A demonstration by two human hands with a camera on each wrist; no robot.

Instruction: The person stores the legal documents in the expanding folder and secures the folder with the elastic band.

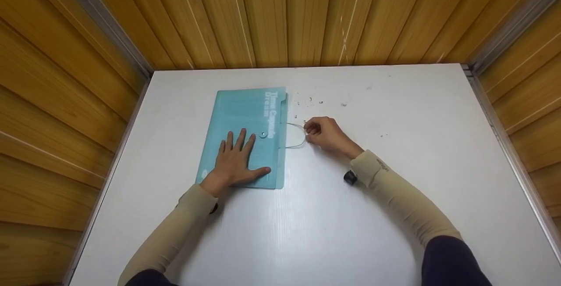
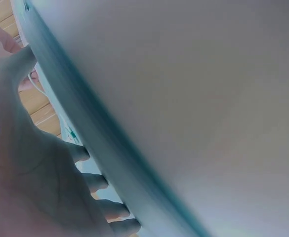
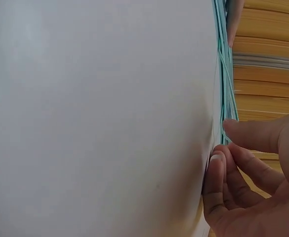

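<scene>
A teal plastic document folder (image 1: pixel 245 110) with white lettering and a round button (image 1: pixel 263 134) lies flat on the white table. My left hand (image 1: pixel 234 163) rests on its lower part, fingers spread and straight; the left wrist view shows those fingertips on the folder's top face. From the folder's right edge a thin elastic cord (image 1: pixel 296 147) loops out over the table. My right hand (image 1: pixel 326 133) pinches the far end of that loop between thumb and curled fingers, pulling it out from the edge. In the right wrist view the cord (image 3: pixel 228 74) runs along the folder's side to the fingers.
The white table (image 1: pixel 350 233) is bounded by yellow wood-look panels (image 1: pixel 302 18) at the back and both sides. Several small dark marks (image 1: pixel 321 102) dot the tabletop beyond my right hand. A small black device (image 1: pixel 350 177) sits under the right wrist.
</scene>
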